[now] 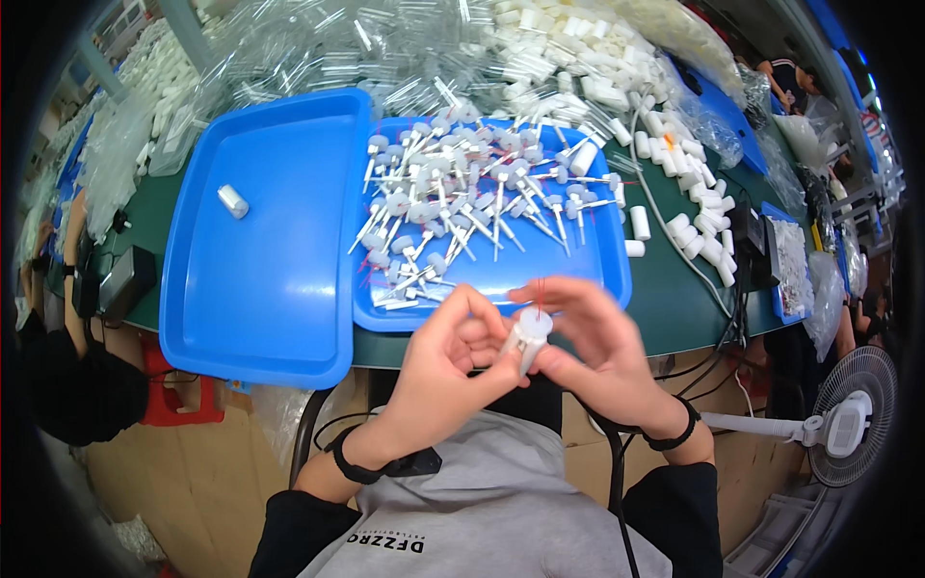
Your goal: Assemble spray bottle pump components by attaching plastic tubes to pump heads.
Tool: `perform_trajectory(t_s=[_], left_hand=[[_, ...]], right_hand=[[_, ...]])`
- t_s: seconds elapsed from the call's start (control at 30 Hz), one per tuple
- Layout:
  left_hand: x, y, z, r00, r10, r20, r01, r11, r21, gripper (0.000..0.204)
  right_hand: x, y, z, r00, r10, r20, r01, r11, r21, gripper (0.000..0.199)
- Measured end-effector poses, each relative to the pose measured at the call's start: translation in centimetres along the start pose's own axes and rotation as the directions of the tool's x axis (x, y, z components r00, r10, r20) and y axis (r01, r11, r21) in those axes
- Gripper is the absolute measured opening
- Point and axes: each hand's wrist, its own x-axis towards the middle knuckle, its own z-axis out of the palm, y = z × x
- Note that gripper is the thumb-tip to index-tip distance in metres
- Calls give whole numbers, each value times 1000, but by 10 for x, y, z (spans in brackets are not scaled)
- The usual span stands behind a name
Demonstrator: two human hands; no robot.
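In front of my body, above the near edge of the right-hand tray, I hold a small white plastic cylinder (525, 339) with a translucent round cap on top. Thin red wires stick up from the cap. My left hand (453, 352) is closed round the cylinder from the left, thumb and fingers pressed to its side. From the right, the thumb of my right hand (602, 352) presses against it, while its fingers curl over near the red wires, slightly blurred. Behind both hands lies a blue tray (617, 279) holding many white stems with translucent discs and red wires (453, 197).
Another blue tray (255, 328) to the left holds a single white cylinder (232, 201). Loose white cylinders (708, 226) lie to the right beside a grey cable. Clear plastic tubes (356, 48) are heaped behind. A fan (853, 419) stands at right; other people work on both sides.
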Motion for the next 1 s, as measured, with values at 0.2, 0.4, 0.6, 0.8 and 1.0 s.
perform_trajectory(t_s=[0.2,0.4,0.6,0.8,1.0], left_hand=[[-1,-5,1,999,-6,47,3,998,70,19],[-9,-15,-18,994,-47,97,29,983,180,21],[-15,-15,-17,990,-89,105,64,971,229,12],[-18,-15,-17,987,-104,122,68,960,273,13],[-16,-9,-11,983,-63,171,6,949,315,21]], right_hand=[[6,-5,-15,991,134,-7,-132,985,112,23],[62,-20,-102,910,-89,-406,-48,948,-315,28],[104,7,-172,913,48,-405,-301,749,-590,33],[109,20,-181,911,127,-392,-350,743,-571,34],[75,-9,-130,872,-280,-402,-131,657,-742,29]])
